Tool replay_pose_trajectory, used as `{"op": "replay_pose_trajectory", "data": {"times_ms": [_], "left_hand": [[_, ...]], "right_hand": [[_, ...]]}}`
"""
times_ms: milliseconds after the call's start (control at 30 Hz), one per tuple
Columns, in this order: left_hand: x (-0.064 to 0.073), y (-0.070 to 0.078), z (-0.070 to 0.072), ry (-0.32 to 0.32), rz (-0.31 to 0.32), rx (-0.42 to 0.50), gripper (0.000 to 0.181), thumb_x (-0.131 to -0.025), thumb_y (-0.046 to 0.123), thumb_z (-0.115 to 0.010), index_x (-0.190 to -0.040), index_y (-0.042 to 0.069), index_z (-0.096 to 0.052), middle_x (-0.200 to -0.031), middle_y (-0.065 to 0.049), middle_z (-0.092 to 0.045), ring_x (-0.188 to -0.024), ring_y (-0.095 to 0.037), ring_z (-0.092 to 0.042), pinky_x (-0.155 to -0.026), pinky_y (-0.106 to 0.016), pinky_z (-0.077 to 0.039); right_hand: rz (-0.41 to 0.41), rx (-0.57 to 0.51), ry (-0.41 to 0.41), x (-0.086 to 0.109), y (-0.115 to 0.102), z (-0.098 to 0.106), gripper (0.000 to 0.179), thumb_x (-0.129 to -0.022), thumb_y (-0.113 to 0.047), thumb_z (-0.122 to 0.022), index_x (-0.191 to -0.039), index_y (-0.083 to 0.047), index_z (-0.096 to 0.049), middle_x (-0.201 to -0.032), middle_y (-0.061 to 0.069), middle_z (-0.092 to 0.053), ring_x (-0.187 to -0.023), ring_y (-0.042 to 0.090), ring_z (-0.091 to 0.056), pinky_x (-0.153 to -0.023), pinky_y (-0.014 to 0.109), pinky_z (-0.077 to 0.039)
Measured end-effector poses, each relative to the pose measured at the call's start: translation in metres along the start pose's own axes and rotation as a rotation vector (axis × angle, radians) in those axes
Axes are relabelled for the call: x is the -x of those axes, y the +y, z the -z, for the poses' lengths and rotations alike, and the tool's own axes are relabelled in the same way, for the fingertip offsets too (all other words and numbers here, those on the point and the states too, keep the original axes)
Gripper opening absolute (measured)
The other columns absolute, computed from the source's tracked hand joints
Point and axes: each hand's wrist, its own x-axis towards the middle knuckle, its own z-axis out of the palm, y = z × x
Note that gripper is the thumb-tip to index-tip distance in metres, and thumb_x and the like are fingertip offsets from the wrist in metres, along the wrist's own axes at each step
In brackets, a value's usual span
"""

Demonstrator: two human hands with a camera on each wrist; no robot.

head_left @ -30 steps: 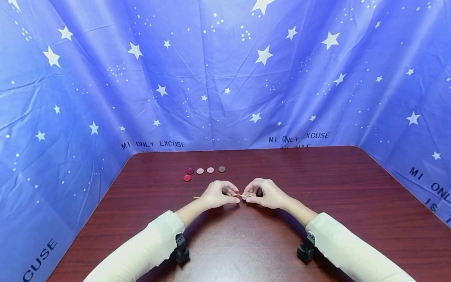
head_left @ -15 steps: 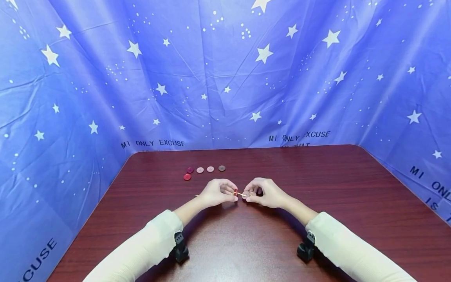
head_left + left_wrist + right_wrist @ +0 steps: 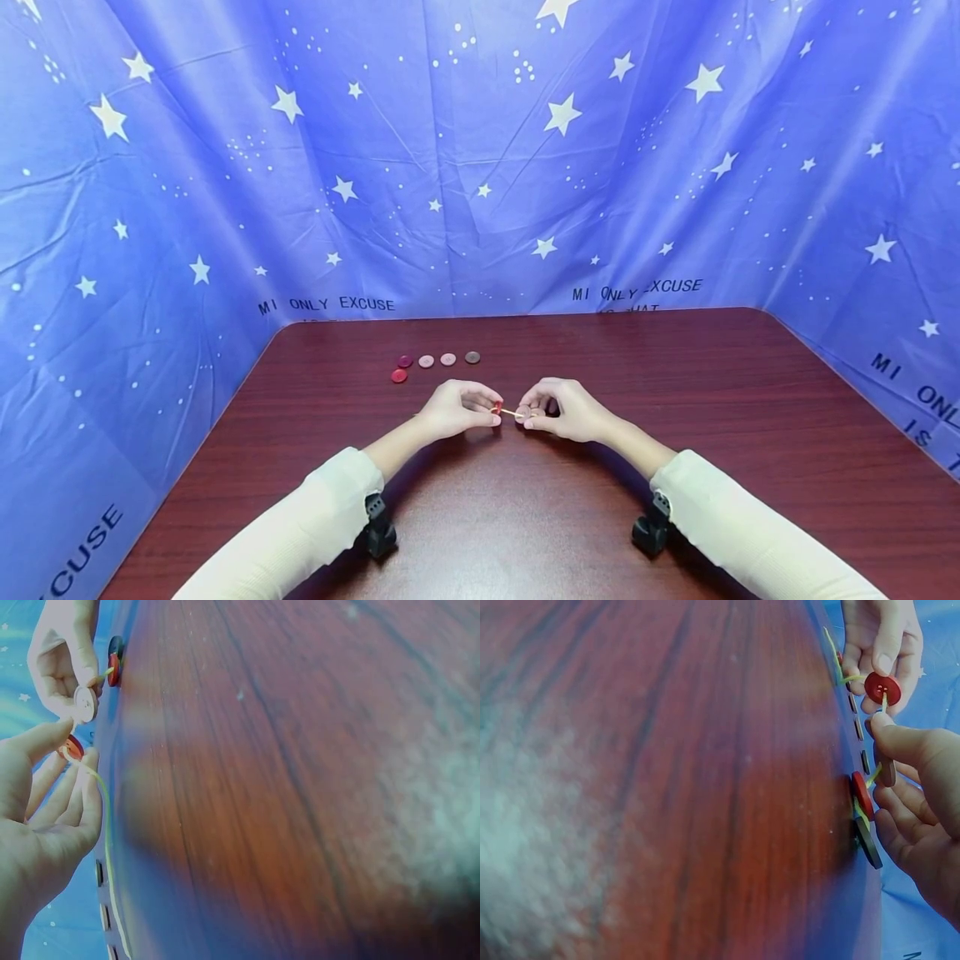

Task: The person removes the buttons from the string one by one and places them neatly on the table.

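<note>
Over the middle of the table, my left hand (image 3: 453, 410) pinches a red button (image 3: 883, 688) threaded on a thin yellow cord (image 3: 109, 847). Facing it on the right, my right hand (image 3: 568, 410) holds a pale pinkish button (image 3: 85, 704) between thumb and fingers. A short stretch of cord runs between these two buttons. Below my right fingers, in the right wrist view, another red button (image 3: 862, 796) and a dark button (image 3: 868, 844) hang on the cord close to the tabletop. The cord's other end trails from my left hand.
Beyond my left hand lie loose buttons on the dark red wooden table (image 3: 675, 375): a purple button (image 3: 405, 362), a red button (image 3: 399, 377), two pink buttons (image 3: 426, 361) and a brown button (image 3: 472, 357). A blue star-patterned curtain (image 3: 480, 167) surrounds the table's far sides.
My left hand has drawn slightly left with the red button, so more cord shows between it and the pale button. My right hand has stayed almost still.
</note>
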Motion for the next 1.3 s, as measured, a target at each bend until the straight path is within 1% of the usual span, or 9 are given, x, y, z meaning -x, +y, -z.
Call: {"op": "replay_pose_trajectory", "data": {"times_ms": [133, 300, 367, 567, 733, 867, 1033, 1167, 1300], "left_hand": [[0.001, -0.002, 0.003, -0.010, 0.008, 0.007, 0.028, -0.077, 0.008, -0.078, -0.103, -0.001, -0.071, -0.095, -0.020, -0.074, -0.086, -0.023, -0.073, -0.076, -0.018, -0.055], [0.001, -0.006, 0.006, -0.025, 0.040, 0.006, 0.028, -0.077, 0.008, -0.077, -0.103, 0.000, -0.072, -0.095, -0.019, -0.074, -0.087, -0.022, -0.074, -0.076, -0.017, -0.055], [0.002, -0.008, 0.007, -0.022, 0.055, 0.004, 0.027, -0.077, 0.008, -0.078, -0.103, 0.001, -0.072, -0.095, -0.018, -0.074, -0.087, -0.022, -0.074, -0.077, -0.017, -0.055], [0.005, -0.013, 0.011, -0.005, 0.053, -0.008, 0.027, -0.077, 0.009, -0.078, -0.103, 0.000, -0.072, -0.094, -0.018, -0.075, -0.087, -0.023, -0.074, -0.078, -0.022, -0.056], [0.005, -0.016, 0.014, -0.001, 0.062, 0.008, 0.028, -0.078, 0.010, -0.078, -0.103, 0.000, -0.072, -0.095, -0.019, -0.075, -0.089, -0.022, -0.074, -0.081, -0.023, -0.057], [0.005, -0.017, 0.015, -0.004, 0.060, 0.006, 0.028, -0.078, 0.010, -0.078, -0.103, 0.000, -0.072, -0.095, -0.018, -0.075, -0.089, -0.022, -0.074, -0.081, -0.022, -0.056], [0.009, -0.017, 0.017, -0.010, 0.083, 0.006, 0.028, -0.078, 0.010, -0.078, -0.104, -0.001, -0.071, -0.095, -0.018, -0.075, -0.089, -0.022, -0.073, -0.081, -0.023, -0.057], [0.010, -0.016, 0.023, -0.020, 0.084, 0.004, 0.029, -0.078, 0.009, -0.077, -0.105, -0.001, -0.071, -0.096, -0.019, -0.074, -0.090, -0.022, -0.073, -0.082, -0.027, -0.058], [0.008, -0.012, 0.034, -0.001, 0.078, -0.022, 0.029, -0.079, 0.011, -0.078, -0.105, 0.001, -0.071, -0.096, -0.018, -0.074, -0.090, -0.022, -0.073, -0.083, -0.028, -0.058]], "right_hand": [[-0.010, -0.012, -0.011, -0.002, 0.001, -0.001, 0.019, -0.079, -0.017, -0.078, -0.095, -0.011, -0.069, -0.079, -0.002, -0.066, -0.070, 0.006, -0.059, -0.063, 0.025, -0.052], [0.004, -0.022, -0.009, -0.003, 0.003, -0.004, 0.019, -0.079, -0.016, -0.078, -0.095, -0.011, -0.069, -0.078, -0.001, -0.066, -0.070, 0.006, -0.059, -0.062, 0.025, -0.052], [0.011, -0.024, -0.007, -0.003, 0.004, -0.005, 0.019, -0.079, -0.016, -0.078, -0.095, -0.011, -0.069, -0.077, -0.002, -0.066, -0.070, 0.006, -0.059, -0.062, 0.026, -0.052], [0.000, -0.038, -0.019, -0.005, 0.006, -0.006, 0.018, -0.079, -0.015, -0.078, -0.095, -0.012, -0.070, -0.077, -0.002, -0.065, -0.069, 0.007, -0.059, -0.062, 0.027, -0.052], [0.010, -0.035, -0.024, -0.005, 0.008, -0.005, 0.019, -0.078, -0.015, -0.078, -0.095, -0.011, -0.070, -0.077, -0.001, -0.065, -0.069, 0.008, -0.059, -0.061, 0.026, -0.052], [-0.005, -0.034, -0.021, -0.004, 0.010, -0.005, 0.019, -0.079, -0.015, -0.078, -0.095, -0.011, -0.069, -0.077, -0.001, -0.065, -0.069, 0.006, -0.058, -0.062, 0.025, -0.052], [-0.041, -0.068, -0.048, -0.003, 0.011, -0.006, 0.019, -0.080, -0.017, -0.077, -0.097, -0.013, -0.069, -0.078, -0.004, -0.065, -0.069, 0.002, -0.057, -0.063, 0.023, -0.053], [-0.054, -0.105, -0.062, -0.005, 0.009, -0.001, 0.019, -0.080, -0.016, -0.077, -0.098, -0.012, -0.070, -0.079, -0.004, -0.067, -0.069, 0.003, -0.058, -0.063, 0.025, -0.054], [-0.037, -0.100, -0.060, -0.012, 0.007, 0.006, 0.020, -0.080, -0.016, -0.077, -0.098, -0.012, -0.070, -0.081, -0.002, -0.068, -0.070, 0.004, -0.059, -0.064, 0.026, -0.054]]}}
